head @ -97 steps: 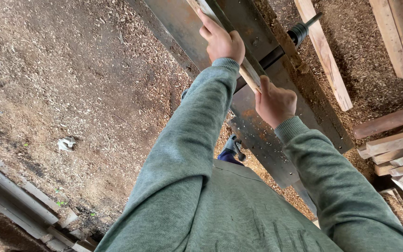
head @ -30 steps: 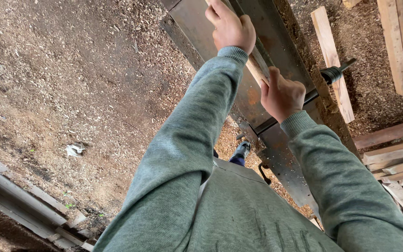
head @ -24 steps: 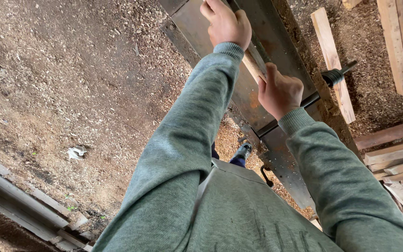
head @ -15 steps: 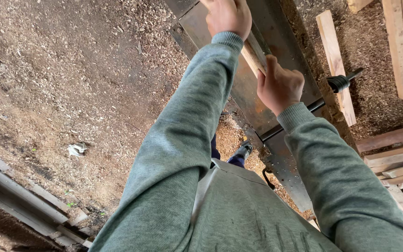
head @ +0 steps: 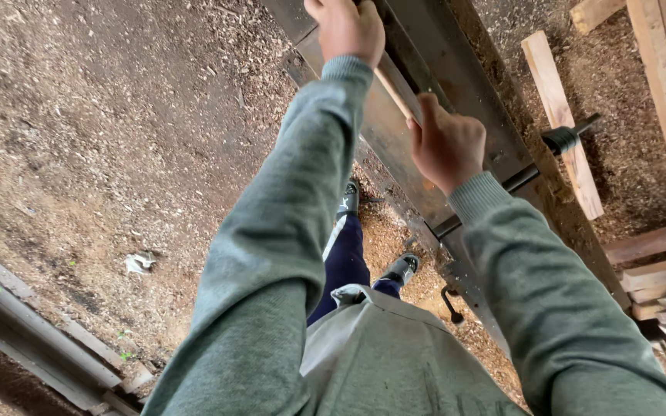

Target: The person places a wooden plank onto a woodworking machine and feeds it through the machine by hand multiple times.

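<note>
Both arms in grey-green sleeves reach forward over a long metal table [head: 395, 146], rusty brown on its flat top, running from the top of the view down to the right. Left hand [head: 346, 29], at the top edge, is clenched around the far part of a thin wooden stick [head: 395, 92]; its fingertips are cut off by the frame. Right hand [head: 447, 146], nearer the body, is closed in a fist on the near part of the same stick. The stick shows only as a short pale length between the two hands, lying along the table top; whether it touches the metal, I cannot tell. A dark metal rod [head: 533, 166] with a coiled spring [head: 561, 140] near its outer end crosses the table's right edge just beyond the right wrist. Loose wooden planks [head: 560, 115] lie to the right. Sawdust covers the floor [head: 117, 139] on the left; a white scrap [head: 139, 263] lies there. Dark shoes [head: 402, 268] stand below, close to the table.
</note>
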